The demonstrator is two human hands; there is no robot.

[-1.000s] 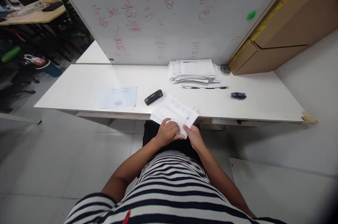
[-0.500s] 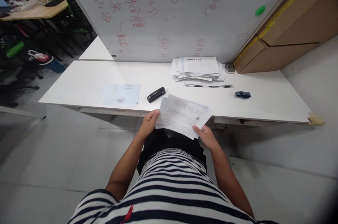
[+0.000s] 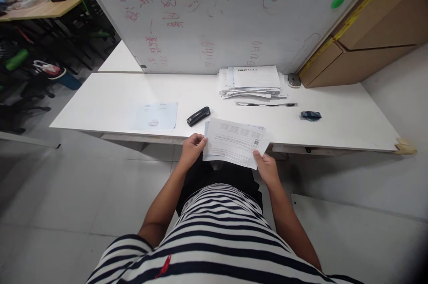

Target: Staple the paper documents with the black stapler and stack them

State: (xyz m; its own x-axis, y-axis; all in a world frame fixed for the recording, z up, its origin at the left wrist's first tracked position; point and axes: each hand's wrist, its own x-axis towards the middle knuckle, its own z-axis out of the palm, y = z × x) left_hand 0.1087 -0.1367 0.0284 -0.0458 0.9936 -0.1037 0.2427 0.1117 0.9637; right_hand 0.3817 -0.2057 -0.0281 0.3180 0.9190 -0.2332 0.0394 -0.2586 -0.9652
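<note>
Several printed paper sheets (image 3: 234,141) are held between my two hands, over the front edge of the white table. They overlap unevenly, and bluish edges show behind the white top sheet. My left hand (image 3: 193,150) is closed on their left edge, thumb on top. On the lower right corner my right hand (image 3: 266,168) pinches them, its fingers hidden underneath. Just beyond my left hand lies a black stapler (image 3: 198,116). Farther left a light-blue sheet with a round stamp (image 3: 155,116) rests flat on the table.
A stack of papers (image 3: 252,83) lies at the back of the white table (image 3: 110,101), before a whiteboard (image 3: 187,16). Nearby are a thin black-and-clear strip (image 3: 265,104), a small dark crumpled packet (image 3: 310,116) and a grey device (image 3: 294,80). Cardboard boxes (image 3: 374,25) stand at the right.
The held sheets have shifted slightly right and turned flatter, and the top sheet has slid so that bluish edges show behind it. Both hands keep their grip. The view has tilted a little.
</note>
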